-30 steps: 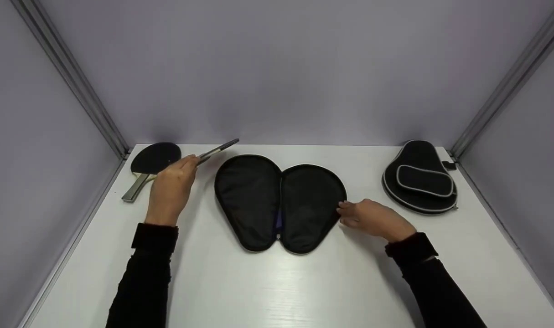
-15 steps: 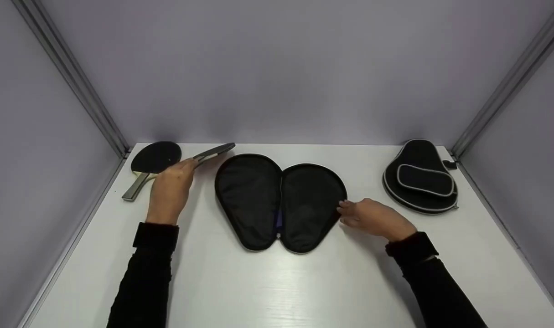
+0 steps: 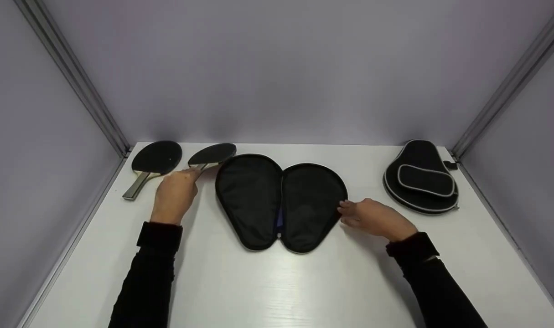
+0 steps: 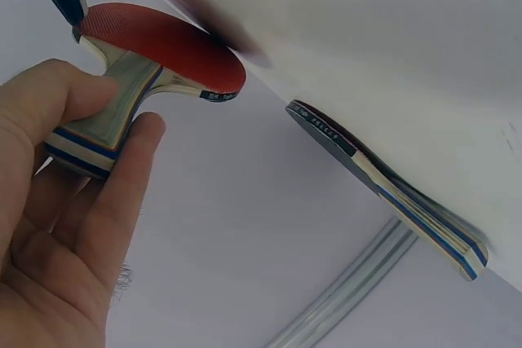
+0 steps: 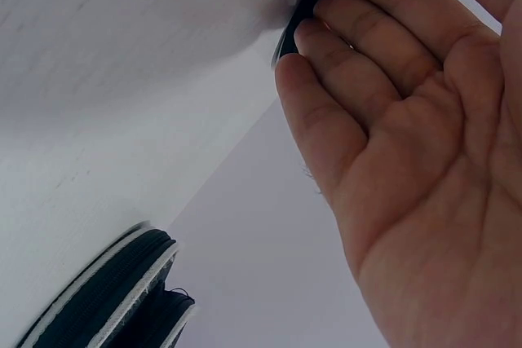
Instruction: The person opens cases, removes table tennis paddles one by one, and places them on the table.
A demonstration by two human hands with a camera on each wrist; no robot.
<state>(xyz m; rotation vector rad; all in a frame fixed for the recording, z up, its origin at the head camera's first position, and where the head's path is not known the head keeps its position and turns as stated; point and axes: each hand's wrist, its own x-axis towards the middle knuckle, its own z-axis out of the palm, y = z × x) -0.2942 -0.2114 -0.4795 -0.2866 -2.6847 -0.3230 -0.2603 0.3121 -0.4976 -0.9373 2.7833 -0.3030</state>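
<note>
My left hand (image 3: 175, 197) grips a table tennis paddle (image 3: 213, 155) by its handle, thumb on one side and fingers on the other. The paddle's black face shows in the head view, its red face (image 4: 175, 45) in the left wrist view. Right of it lies an unzipped black paddle case (image 3: 249, 202), spread into two halves, with a bit of blue showing along the fold. The held blade's right edge comes close to the case's left half. My right hand (image 3: 375, 218) rests its fingertips at the outer edge of the right half; in the right wrist view those fingers are fairly straight.
A second paddle (image 3: 157, 157) lies black side up at the table's back left corner, its handle toward me. At the back right stands a closed black case (image 3: 420, 182) with light piping and a front pocket. Grey walls (image 3: 286, 73) enclose the white table (image 3: 281, 287) behind and at both sides.
The held paddle has turned from nearly edge-on to showing its black face, and its blade sits a little lower. My left hand has shifted slightly right; the right hand stays at the case edge.
</note>
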